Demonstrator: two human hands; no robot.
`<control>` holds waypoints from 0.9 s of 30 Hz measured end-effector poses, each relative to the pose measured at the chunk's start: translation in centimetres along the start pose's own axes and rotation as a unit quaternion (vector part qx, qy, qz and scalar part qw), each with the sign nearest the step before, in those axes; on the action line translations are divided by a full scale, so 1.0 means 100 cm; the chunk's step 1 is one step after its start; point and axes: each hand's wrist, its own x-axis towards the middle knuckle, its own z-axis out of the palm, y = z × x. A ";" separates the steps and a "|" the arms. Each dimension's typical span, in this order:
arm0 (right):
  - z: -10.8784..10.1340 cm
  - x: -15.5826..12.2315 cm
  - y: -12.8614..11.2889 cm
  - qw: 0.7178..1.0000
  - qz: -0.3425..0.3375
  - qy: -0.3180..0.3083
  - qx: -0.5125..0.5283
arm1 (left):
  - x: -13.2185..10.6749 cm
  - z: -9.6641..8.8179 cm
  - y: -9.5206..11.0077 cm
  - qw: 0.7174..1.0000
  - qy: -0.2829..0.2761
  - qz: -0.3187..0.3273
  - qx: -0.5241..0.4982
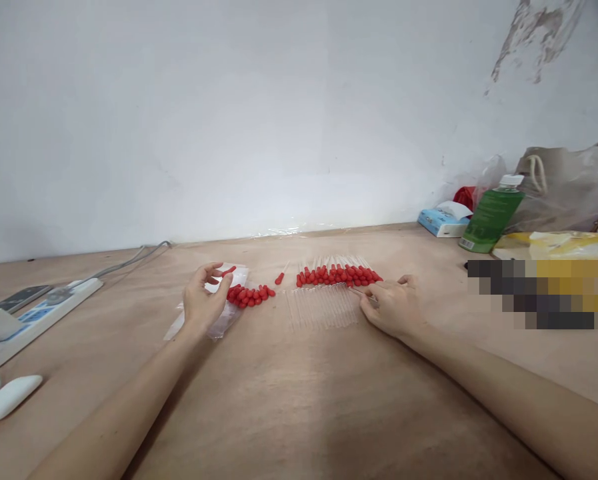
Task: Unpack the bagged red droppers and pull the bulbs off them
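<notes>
My left hand (203,295) is closed in a pinch on a red rubber dropper bulb (229,271), held above a clear plastic bag (223,325). Beside it lies a pile of loose red bulbs (251,297). At the right end of the glass tubes, my right hand (393,307) is closed, its fingertips on what looks like a thin glass tube (357,290). A row of bare glass tubes (323,310) lies side by side on the table. Behind them are several droppers with red bulbs fitted (336,275), and one separate dropper (279,278) lies to their left.
On the left are a white power strip (53,313) with a grey cable, a dark phone (26,298) and a white device (11,400). A tissue pack (441,221), a green bottle (493,213) and plastic bags (569,190) stand at the back right. A white wall closes the back.
</notes>
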 end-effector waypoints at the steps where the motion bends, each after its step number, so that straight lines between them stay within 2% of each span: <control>1: 0.001 0.001 0.001 1.000 0.001 -0.003 -0.001 | 0.000 0.000 -0.001 1.000 0.000 0.001 0.002; 6: 0.002 0.002 0.002 1.000 0.018 -0.007 -0.016 | 0.000 0.000 -0.003 1.000 -0.007 0.011 0.003; 9: 0.000 0.001 -0.004 0.999 0.033 -0.031 -0.014 | 0.000 0.000 -0.003 1.000 -0.014 0.013 0.002; 13: -0.003 -0.001 -0.012 0.996 0.053 -0.064 0.044 | -0.001 0.000 -0.002 0.999 -0.024 0.020 0.010; 17: -0.003 -0.001 -0.014 0.992 0.021 -0.087 0.088 | -0.002 0.000 0.001 0.998 -0.044 0.039 0.007; 22: -0.001 -0.002 -0.013 0.990 0.018 -0.090 0.110 | -0.001 -0.001 0.003 0.995 -0.077 0.060 0.022; 27: -0.001 -0.002 -0.013 0.989 0.025 -0.090 0.118 | 0.003 -0.001 -0.004 0.989 -0.133 0.041 0.060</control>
